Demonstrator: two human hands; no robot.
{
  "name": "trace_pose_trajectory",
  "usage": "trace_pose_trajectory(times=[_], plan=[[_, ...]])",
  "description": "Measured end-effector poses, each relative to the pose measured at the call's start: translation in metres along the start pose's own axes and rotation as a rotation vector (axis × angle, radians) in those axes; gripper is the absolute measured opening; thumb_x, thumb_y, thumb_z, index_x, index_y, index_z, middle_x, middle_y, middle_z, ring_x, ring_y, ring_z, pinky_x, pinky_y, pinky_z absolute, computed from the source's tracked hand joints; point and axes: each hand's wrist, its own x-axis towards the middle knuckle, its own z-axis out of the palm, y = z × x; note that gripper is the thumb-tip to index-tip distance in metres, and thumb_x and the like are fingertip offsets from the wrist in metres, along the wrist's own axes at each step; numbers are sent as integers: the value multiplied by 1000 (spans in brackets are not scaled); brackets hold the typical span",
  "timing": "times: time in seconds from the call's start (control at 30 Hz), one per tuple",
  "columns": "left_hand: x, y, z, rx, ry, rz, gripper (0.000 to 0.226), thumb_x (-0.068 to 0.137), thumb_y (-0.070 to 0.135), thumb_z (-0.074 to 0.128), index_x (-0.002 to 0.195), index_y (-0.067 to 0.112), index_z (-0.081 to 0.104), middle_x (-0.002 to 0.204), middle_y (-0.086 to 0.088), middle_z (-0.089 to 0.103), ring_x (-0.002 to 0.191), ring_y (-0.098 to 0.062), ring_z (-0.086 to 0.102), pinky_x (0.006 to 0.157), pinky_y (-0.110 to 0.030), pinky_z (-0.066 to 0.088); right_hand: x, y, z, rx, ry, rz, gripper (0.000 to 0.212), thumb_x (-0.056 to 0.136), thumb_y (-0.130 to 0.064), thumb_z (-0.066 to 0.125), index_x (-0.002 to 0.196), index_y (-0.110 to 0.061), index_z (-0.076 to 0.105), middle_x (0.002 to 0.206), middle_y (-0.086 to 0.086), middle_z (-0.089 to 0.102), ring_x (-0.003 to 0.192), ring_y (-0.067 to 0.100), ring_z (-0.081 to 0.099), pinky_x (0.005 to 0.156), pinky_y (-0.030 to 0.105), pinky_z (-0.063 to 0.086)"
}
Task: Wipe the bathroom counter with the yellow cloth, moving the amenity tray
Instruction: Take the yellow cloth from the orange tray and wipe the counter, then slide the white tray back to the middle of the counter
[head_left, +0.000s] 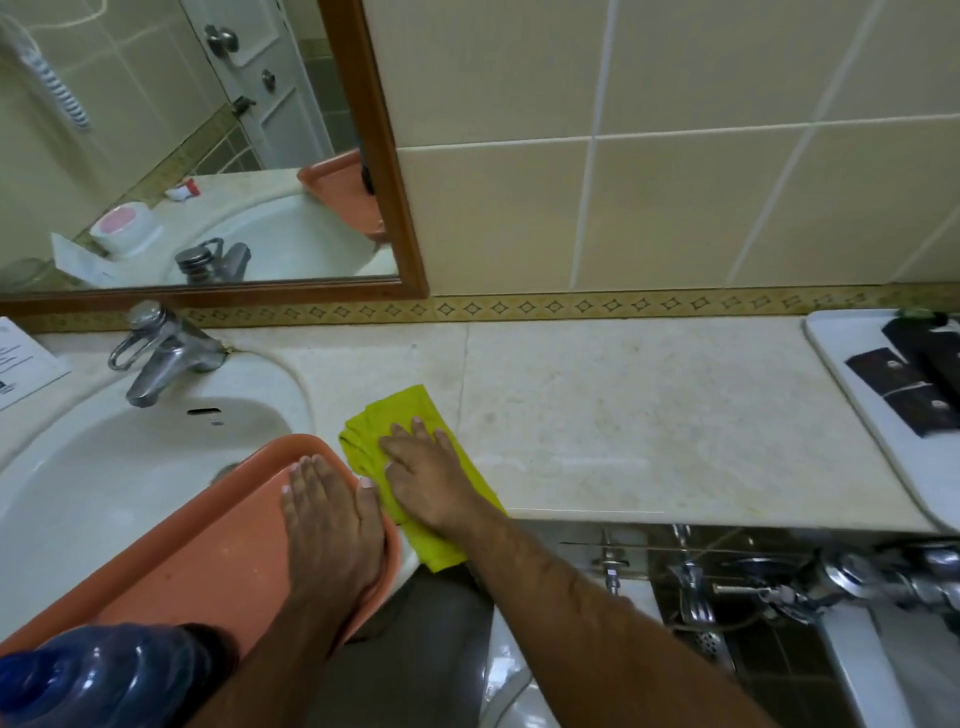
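Observation:
The yellow cloth (405, 415) lies folded on the cream stone counter (649, 415), just right of the sink. My right hand (431, 473) presses flat on top of it, fingers spread. An orange amenity tray (208, 545) sits tilted over the sink's front rim, raised off the counter. My left hand (327, 525) grips the tray's right edge, fingers lying inside it and thumb over the rim. A blue plastic bottle (98, 675) rests at the tray's near end.
A white sink (93, 467) with a chrome tap (161, 353) fills the left. A white tray (883, 415) with dark sachets stands at the counter's right end. A framed mirror (208, 145) hangs above. Chrome pipes (831, 577) run below the counter edge.

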Motion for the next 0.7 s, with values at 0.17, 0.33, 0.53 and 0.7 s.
trace_pose_trajectory(times=[0.17,0.33,0.53,0.7], plan=[[-5,11,-20,137,-19,54,38,84,34,36,90,1,53,92,-24,58,90,-43,53,83,-54,46,-74,20,-68,154,99,-29,33,94,-27,56,123,-15,68,128,7,68,119,19,61,101,26,44],[-6,62,-27,315,44,163,80,85,44,27,127,-24,37,130,-49,39,123,-60,36,105,-66,26,-168,93,-179,36,327,191,30,89,-43,59,89,-17,74,84,-1,75,77,10,67,76,33,56],[-24,246,18,127,12,505,70,95,42,33,136,-14,33,135,-36,46,127,-48,42,110,-56,31,-266,196,-286,181,1106,812,37,85,-46,69,63,-17,62,60,-10,63,56,8,57,52,22,38],[-53,393,74,7,-92,638,56,97,47,32,119,0,53,111,-23,63,100,-39,58,84,-45,46,-305,255,-304,432,1208,1020,46,84,-47,68,57,-9,65,54,5,69,50,25,67,54,30,53]])
